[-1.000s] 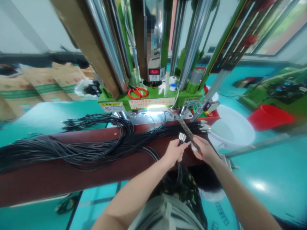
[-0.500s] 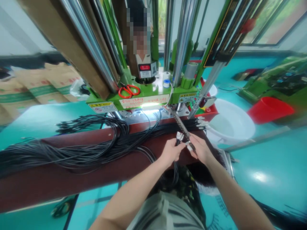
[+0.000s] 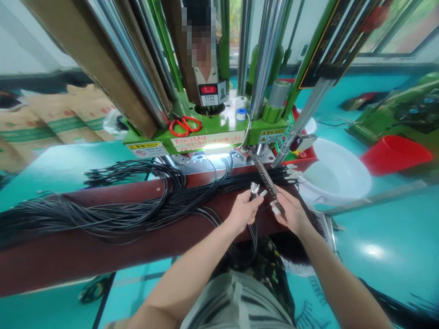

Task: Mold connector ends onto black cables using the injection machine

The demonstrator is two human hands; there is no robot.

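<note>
My left hand is closed around a small bundle of black cables. Their silver-and-white connector ends stick up above the fingers, and one end points out toward the right. A long, dark metal bar with notches lies slanted from the machine's front toward me. Its near end is gripped by my right hand, closed, with a whitish piece beside the fingers. A narrow gap separates the two hands, both above the brown table.
The green machine stands ahead, with red-handled scissors on its ledge. Long black cables cover the table's left and middle. White and red tubs are on the right. Behind the machine is another person.
My left hand has drawn back slightly from the bar, widening the gap between the hands. A connector end now shows in its fingertips. The whole view has shifted slightly.
</note>
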